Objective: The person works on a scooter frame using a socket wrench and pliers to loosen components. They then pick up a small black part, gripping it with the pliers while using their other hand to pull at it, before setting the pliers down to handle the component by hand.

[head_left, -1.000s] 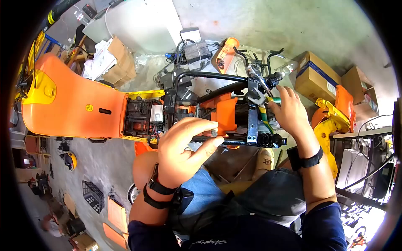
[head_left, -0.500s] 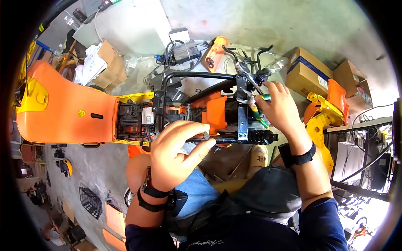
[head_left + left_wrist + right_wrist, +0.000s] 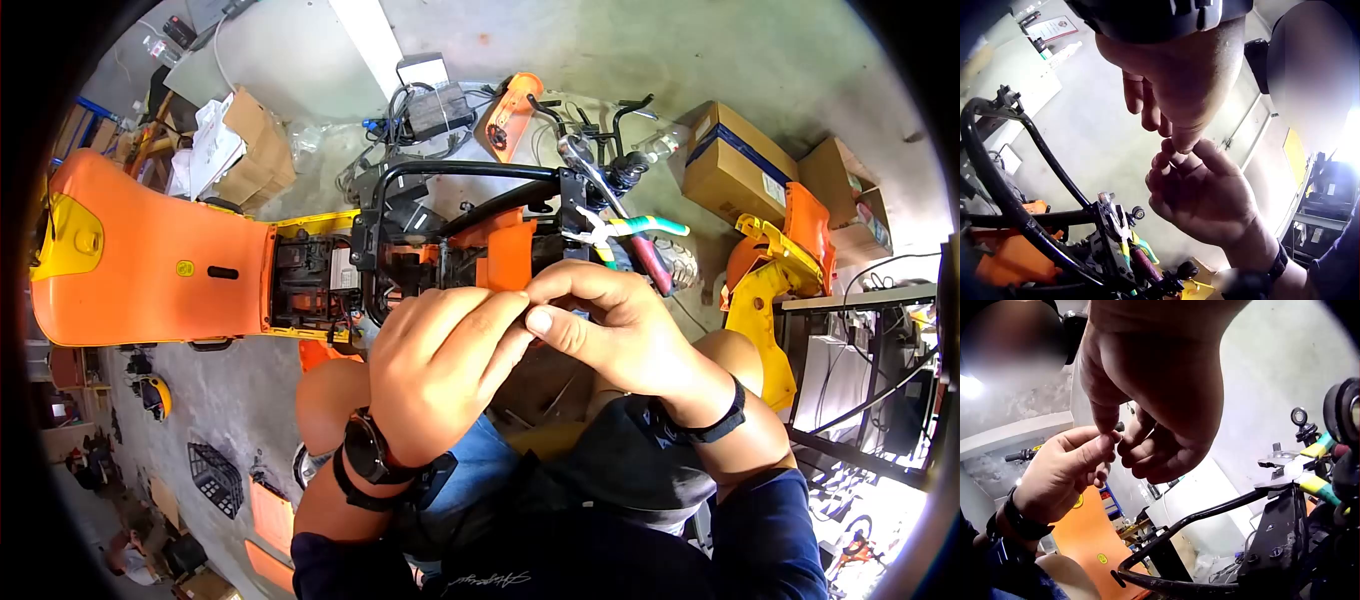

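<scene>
Both hands meet over the black frame [image 3: 470, 170], fingertips touching. With thumb and forefinger the left hand [image 3: 435, 375] pinches a small dark part [image 3: 1120, 426], mostly hidden by the fingers. From the other side, the right hand [image 3: 625, 335] has its thumb and forefinger bent round the same spot. In the left wrist view the left hand [image 3: 1172, 81] comes down from above onto the right hand [image 3: 1210, 200]. Pliers with green and yellow handles [image 3: 650, 227] and a red-handled tool [image 3: 652, 265] lie on the end of the frame, held by neither hand.
An orange body panel [image 3: 160, 250] extends to the left of the frame. Cables and a dark box [image 3: 440, 112] lie behind it. Cardboard boxes [image 3: 740, 160] and yellow parts [image 3: 762, 330] stand at the right, beside a metal rack [image 3: 860, 300].
The right hand has left the tools at the frame's end and moved left to meet the left hand's fingertips. The small part, visible before in the left fingers, is now covered in the head view.
</scene>
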Demonstrator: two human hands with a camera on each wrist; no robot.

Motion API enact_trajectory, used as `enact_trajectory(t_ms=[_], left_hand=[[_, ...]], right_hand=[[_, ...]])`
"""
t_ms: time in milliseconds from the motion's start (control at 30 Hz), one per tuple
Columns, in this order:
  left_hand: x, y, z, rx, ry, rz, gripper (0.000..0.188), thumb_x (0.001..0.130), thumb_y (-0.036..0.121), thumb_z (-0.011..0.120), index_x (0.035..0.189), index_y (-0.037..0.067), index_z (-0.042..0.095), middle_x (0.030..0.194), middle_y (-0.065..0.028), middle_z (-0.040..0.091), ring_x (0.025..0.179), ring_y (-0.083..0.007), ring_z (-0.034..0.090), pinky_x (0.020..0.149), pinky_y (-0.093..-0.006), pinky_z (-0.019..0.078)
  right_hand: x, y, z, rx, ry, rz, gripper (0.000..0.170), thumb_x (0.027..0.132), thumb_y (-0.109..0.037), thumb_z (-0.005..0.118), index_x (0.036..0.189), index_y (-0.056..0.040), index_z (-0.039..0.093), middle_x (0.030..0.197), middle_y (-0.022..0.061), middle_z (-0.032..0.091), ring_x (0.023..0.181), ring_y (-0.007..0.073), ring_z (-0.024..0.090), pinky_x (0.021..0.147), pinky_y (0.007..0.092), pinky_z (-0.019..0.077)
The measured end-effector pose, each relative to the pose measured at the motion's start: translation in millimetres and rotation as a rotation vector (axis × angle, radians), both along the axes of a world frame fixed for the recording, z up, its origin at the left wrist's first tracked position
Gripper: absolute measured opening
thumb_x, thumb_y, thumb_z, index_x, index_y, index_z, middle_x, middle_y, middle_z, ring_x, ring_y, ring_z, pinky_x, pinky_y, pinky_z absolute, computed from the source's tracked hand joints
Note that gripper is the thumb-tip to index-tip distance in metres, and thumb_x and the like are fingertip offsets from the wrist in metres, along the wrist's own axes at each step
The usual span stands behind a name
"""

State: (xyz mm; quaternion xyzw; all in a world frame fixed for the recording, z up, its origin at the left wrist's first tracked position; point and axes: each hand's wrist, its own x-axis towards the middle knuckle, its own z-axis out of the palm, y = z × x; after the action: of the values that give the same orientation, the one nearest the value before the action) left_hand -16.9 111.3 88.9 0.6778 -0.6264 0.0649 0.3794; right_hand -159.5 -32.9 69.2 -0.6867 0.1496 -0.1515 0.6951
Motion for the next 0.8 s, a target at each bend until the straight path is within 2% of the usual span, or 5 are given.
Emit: enact_trajectory(t_ms=[300, 500, 567, 633, 800], left_hand=[[1.4, -4.3, -0.9, 0.046, -0.149, 0.027, 0.031, 0.073, 0.009, 0.08, 0.102, 0.004, 0.07, 0.089, -0.008, 0.067, 0.075, -0.0272, 0.063, 0.067, -0.0374, 0.0474], [4.1, -4.8, -3.4, 0.002, -0.077, -0.002, 0.035, 0.071, 0.006, 0.082, 0.105, 0.003, 0.071, 0.089, -0.0081, 0.067, 0.076, -0.0263, 0.064, 0.068, -0.0358, 0.0496], [4.0, -3.9, -4.1, -0.023, -0.015, -0.013, 0.037, 0.071, 0.004, 0.083, 0.106, 0.002, 0.071, 0.091, -0.0083, 0.067, 0.076, -0.0246, 0.064, 0.069, -0.0344, 0.0508], [2.6, -2.1, 0.0, 0.035, 0.312, -0.01, 0.038, 0.07, 0.002, 0.084, 0.107, 0.001, 0.071, 0.095, -0.009, 0.066, 0.078, -0.0202, 0.064, 0.07, -0.0309, 0.0524], [11.8, -0.1, 0.1, 0.01, 0.307, -0.097, 0.04, 0.07, 0.0, 0.083, 0.108, -0.001, 0.07, 0.098, -0.0114, 0.065, 0.084, -0.0195, 0.064, 0.071, -0.0291, 0.0527]], right_hand=[[2.9, -5.0, -6.0, -0.243, -0.071, 0.006, 0.016, 0.092, -0.011, 0.073, 0.104, -0.0013, 0.07, 0.089, 0.0045, 0.064, 0.08, 0.0104, 0.059, 0.071, 0.0258, 0.0473], [1.1, -2.9, -5.2, 0.009, -0.039, 0.028, 0.016, 0.095, -0.012, 0.07, 0.106, -0.0001, 0.069, 0.093, 0.0031, 0.066, 0.084, 0.0092, 0.059, 0.073, 0.0251, 0.0481], [0.5, -1.9, -6.9, 0.223, -0.053, 0.054, 0.02, 0.097, -0.016, 0.068, 0.11, -0.0001, 0.07, 0.101, 0.0032, 0.069, 0.088, 0.0085, 0.06, 0.076, 0.0241, 0.0485], [-0.3, -7.2, -4.5, 0.29, -0.031, 0.108, 0.023, 0.098, -0.019, 0.067, 0.112, -0.0005, 0.07, 0.104, 0.0037, 0.07, 0.09, 0.009, 0.061, 0.077, 0.0243, 0.0488], [-0.3, -6.3, -9.6, 0.47, -0.05, 0.193, 0.029, 0.101, -0.025, 0.062, 0.117, -0.0017, 0.069, 0.11, 0.0048, 0.071, 0.093, 0.0105, 0.062, 0.079, 0.0258, 0.0496]])
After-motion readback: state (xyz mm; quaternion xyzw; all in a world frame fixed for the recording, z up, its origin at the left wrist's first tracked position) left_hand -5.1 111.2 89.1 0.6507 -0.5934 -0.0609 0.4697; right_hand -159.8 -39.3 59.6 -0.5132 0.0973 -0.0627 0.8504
